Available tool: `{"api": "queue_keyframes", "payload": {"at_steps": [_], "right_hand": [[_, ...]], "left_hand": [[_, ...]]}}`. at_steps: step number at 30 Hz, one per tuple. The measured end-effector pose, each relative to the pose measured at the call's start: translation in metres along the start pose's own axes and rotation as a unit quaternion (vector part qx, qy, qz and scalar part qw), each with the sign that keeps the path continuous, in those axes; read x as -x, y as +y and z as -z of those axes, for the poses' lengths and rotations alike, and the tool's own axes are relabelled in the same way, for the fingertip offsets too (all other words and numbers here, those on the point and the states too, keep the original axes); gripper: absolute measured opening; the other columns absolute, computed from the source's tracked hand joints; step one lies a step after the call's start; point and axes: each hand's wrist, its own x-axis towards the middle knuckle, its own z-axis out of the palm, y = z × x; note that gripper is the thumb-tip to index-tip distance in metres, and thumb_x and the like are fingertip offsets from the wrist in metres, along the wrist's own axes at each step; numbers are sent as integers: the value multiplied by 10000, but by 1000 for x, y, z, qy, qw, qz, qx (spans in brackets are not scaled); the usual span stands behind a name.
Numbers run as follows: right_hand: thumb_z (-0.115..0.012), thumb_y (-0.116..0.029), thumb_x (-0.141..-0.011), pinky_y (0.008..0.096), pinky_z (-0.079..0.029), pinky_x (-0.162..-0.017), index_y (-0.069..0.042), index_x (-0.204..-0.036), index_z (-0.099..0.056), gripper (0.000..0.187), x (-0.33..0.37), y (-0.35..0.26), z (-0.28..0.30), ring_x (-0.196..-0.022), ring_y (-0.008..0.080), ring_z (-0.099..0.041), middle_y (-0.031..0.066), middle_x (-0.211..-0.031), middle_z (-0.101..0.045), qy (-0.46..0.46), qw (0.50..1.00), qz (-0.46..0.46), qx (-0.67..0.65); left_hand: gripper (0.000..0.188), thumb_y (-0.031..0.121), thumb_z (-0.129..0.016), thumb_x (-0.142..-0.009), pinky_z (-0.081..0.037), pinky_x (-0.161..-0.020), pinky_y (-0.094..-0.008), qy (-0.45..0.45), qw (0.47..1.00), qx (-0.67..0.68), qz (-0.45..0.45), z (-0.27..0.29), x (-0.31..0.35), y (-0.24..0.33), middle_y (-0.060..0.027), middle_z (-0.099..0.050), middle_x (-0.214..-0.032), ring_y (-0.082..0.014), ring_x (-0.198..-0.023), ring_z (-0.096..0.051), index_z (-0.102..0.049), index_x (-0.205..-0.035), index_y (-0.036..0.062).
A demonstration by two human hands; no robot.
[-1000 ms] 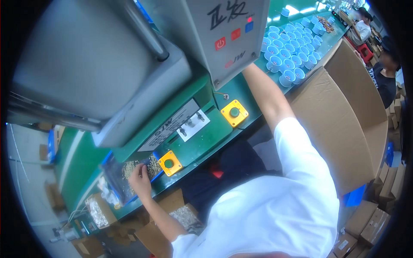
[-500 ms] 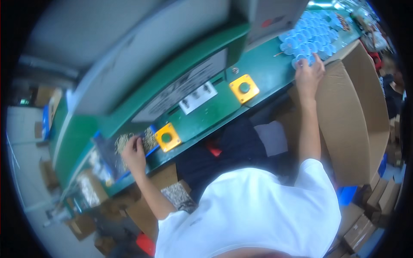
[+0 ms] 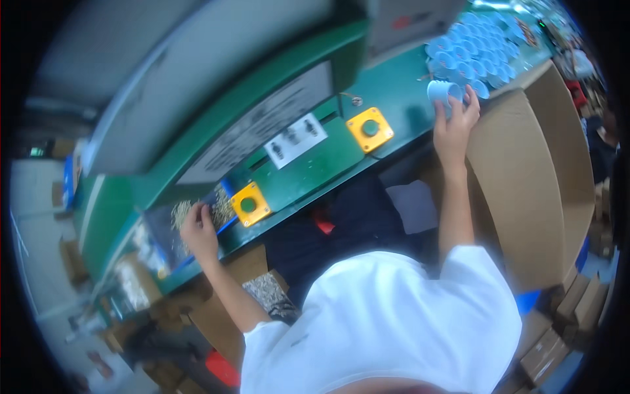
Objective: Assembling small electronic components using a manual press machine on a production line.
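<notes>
At two o'clock, the right hand (image 3: 454,134) pinches a tilted light-blue cup (image 3: 440,92). From it, more blue cups (image 3: 476,51) crowd the green tabletop (image 3: 397,79) at one o'clock; an open carton (image 3: 525,217) stands at four. Toward eight, the left hand (image 3: 200,235) curls over small pieces (image 3: 224,208) in a blue-rimmed tray (image 3: 228,226); whether it grips any, I cannot tell.

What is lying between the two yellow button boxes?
The head view shows the green machine base between them, with a white plate slightly farther back.
</notes>
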Motion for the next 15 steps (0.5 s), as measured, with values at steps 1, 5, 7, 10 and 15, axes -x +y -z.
{"api": "queue_keyframes", "payload": {"at_steps": [1,5,7,10,15], "right_hand": [[-793,-146,-909,470,-474,-1059,-23,-1165,-659,314,0,-24,13,-1260,424,-566,237,-1385,-580,-16,984,-17,-177],[-854,-8,-810,393,-505,-1039,-7,-1299,-584,558,4,-144,29,-1257,267,-596,185,-1363,-609,-77,788,-43,-610],[-889,-11,-769,386,-515,-1017,-3,-1318,-565,638,-8,-179,36,-1223,261,-617,188,-1327,-630,-109,813,-45,-571],[-928,-65,-729,374,-543,-936,17,-1288,-584,662,-19,-204,29,-1141,281,-651,177,-1220,-676,-109,845,40,-522],[-925,-118,-717,396,-570,-924,3,-1312,-621,679,-17,-212,23,-1126,322,-661,155,-1229,-669,-86,891,116,-431]], "left_hand": [[154,114,-707,-978,-539,-725,-316,5,1000,-10,11,-1,-1,0,-141,-737,-855,-187,-747,-695,-736,-1058,-14],[141,100,-696,-981,-535,-725,-318,-13,1000,16,11,-4,-2,1,-142,-735,-862,-204,-756,-698,-728,-1056,-15],[116,73,-693,-972,-534,-716,-334,-26,998,48,21,-2,-2,1,-146,-737,-882,-244,-755,-699,-727,-1050,-4],[132,90,-672,-997,-526,-713,-311,-32,999,42,12,0,0,-1,-134,-727,-852,-199,-745,-689,-711,-1054,-23],[149,108,-661,-1014,-514,-692,-302,-34,999,22,-5,4,1,4,-117,-716,-825,-166,-726,-671,-701,-1056,-30]]}}
